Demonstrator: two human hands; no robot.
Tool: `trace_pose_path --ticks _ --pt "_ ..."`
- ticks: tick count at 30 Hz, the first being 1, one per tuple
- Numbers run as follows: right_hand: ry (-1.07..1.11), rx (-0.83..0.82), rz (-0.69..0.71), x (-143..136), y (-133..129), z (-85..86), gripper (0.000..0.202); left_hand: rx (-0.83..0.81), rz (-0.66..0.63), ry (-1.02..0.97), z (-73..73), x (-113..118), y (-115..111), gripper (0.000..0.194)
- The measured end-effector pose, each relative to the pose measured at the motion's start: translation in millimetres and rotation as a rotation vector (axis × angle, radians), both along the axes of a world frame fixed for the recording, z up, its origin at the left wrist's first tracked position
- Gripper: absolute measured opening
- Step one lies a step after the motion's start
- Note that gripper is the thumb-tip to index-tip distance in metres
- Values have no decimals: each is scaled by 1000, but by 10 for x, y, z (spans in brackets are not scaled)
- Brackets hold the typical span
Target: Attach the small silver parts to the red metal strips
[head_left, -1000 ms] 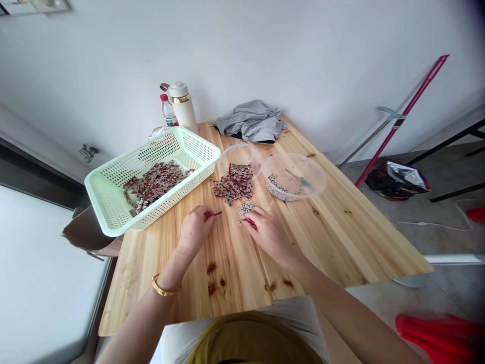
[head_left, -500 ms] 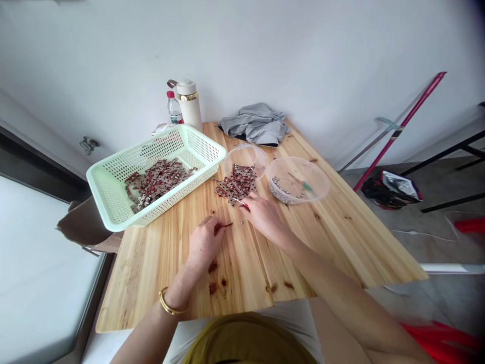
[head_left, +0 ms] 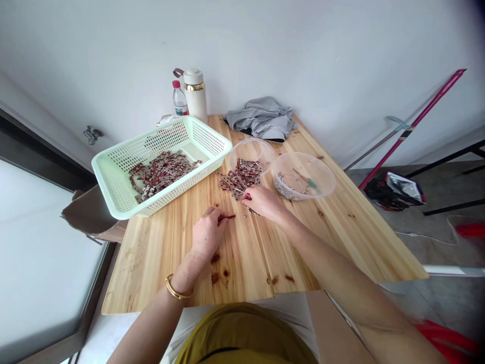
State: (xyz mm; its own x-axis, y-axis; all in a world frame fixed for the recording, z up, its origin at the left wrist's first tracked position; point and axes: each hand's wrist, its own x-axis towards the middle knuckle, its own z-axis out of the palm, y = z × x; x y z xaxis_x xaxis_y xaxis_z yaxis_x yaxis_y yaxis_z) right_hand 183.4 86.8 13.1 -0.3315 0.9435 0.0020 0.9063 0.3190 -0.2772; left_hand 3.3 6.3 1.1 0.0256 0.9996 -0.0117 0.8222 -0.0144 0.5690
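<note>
My left hand (head_left: 207, 233) rests on the wooden table, its fingers closed on a small reddish-brown metal strip (head_left: 229, 217) that pokes out to the right. My right hand (head_left: 262, 201) is closed round a small red-handled tool (head_left: 247, 195) with a thin metal tip; its exact kind is unclear. The tip points left at the near edge of a pile of reddish-brown and silver perforated strips (head_left: 242, 174). Small silver balls or nuts (head_left: 252, 211) lie on the wood just below my right hand, too small to tell which.
A pale green basket (head_left: 182, 188) with many similar strips stands left. Behind the pile is a clear round tub (head_left: 265, 146); right of it, another tub (head_left: 326, 182) holds silver bits and a green-handled tool (head_left: 311, 183). Bottle (head_left: 180, 101), flask (head_left: 196, 98) and grey cloth (head_left: 261, 119) stand behind.
The view has shifted a little. Several silver bits now show beside my right hand, where one lay before. Both hands keep their hold, staying in nearly the same places.
</note>
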Motion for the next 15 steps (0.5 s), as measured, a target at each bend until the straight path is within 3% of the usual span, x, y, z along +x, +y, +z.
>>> trace_pose_path --ticks 6,11,15 --pt "202 110 120 -92 -302 -104 9 -15 19 -4 -2 -2 19 11" --pt "139 141 154 -171 -443 -244 12 -36 31 -5 25 6 34 13" --pt "101 138 175 -187 -464 -251 15 -37 14 -48 33 -8 34 16"
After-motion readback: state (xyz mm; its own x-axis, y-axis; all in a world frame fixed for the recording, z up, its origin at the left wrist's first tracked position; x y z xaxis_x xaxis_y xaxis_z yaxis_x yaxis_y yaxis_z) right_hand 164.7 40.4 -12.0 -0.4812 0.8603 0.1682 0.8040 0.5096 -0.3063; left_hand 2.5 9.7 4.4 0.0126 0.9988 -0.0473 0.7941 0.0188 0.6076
